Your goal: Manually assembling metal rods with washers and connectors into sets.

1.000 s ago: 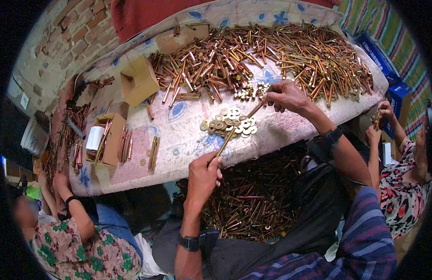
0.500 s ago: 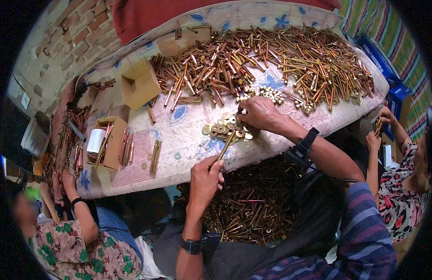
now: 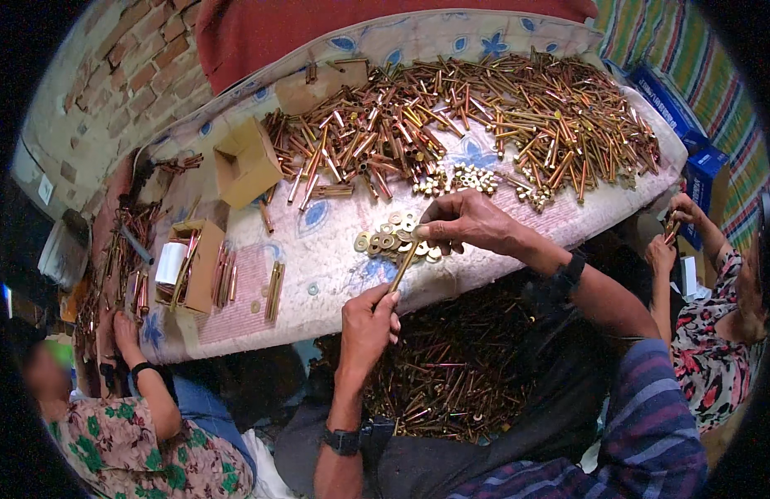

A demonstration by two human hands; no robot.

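My left hand is closed around the lower end of a long brass-coloured bolt, which slants up and to the right. At the bolt's upper tip, my right hand is pinched; what is between thumb and finger is too small to make out. Flat round washers lie in a loose pile on the table just beneath and left of the right fingertips. Beyond that hand sits a cluster of small shiny nuts. A large heap of metal bolts and tubes spreads along the table's far side.
The cloth-covered table holds an open cardboard box and a filled box at left. Below its near edge lies another heap of bolts. People work at left and right. Blue boxes stand at right.
My right hand has come from the nuts and washers down toward me to the bolt's upper tip. My left hand still holds the bolt in nearly the same place.
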